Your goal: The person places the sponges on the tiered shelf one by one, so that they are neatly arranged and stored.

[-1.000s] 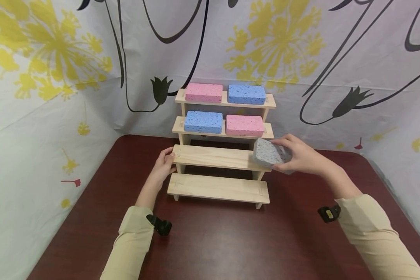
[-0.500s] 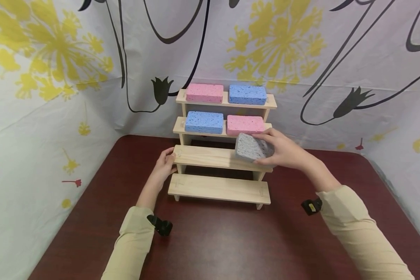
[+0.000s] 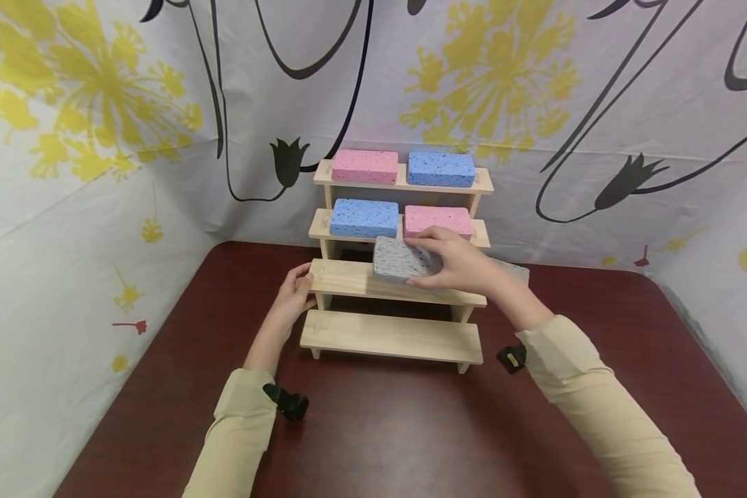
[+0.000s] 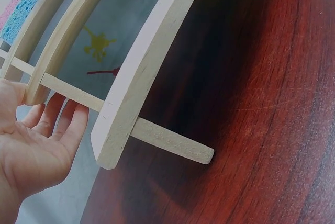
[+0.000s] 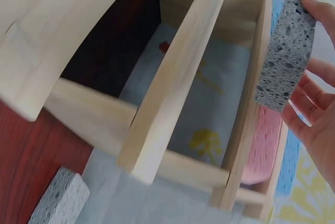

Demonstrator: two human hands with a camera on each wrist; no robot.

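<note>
A four-tier wooden display stand [image 3: 392,333] stands on the dark red table. My left hand [image 3: 291,294] holds the left end of its second tier from the bottom, thumb above and fingers beneath, as the left wrist view shows. Between thumb and fingers, my right hand [image 3: 460,263] grips a grey sponge [image 3: 400,259] over that same tier. In the right wrist view the grey sponge [image 5: 288,51] appears raised off the wood. On the tier behind sit a blue sponge [image 3: 364,218] and a pink sponge [image 3: 438,220]. The top tier bears another pink sponge [image 3: 365,167] and blue sponge [image 3: 441,169].
A second grey sponge [image 3: 515,270] lies on the table right of the stand, partly hidden by the right arm. Patterned white fabric [image 3: 373,90] hangs behind and at both sides. The dark red tabletop [image 3: 373,422] stretches out in front.
My right hand has carried the grey sponge leftward from the stand's right end to above its middle. The other grey sponge has come into sight behind the arm. My left hand stays put.
</note>
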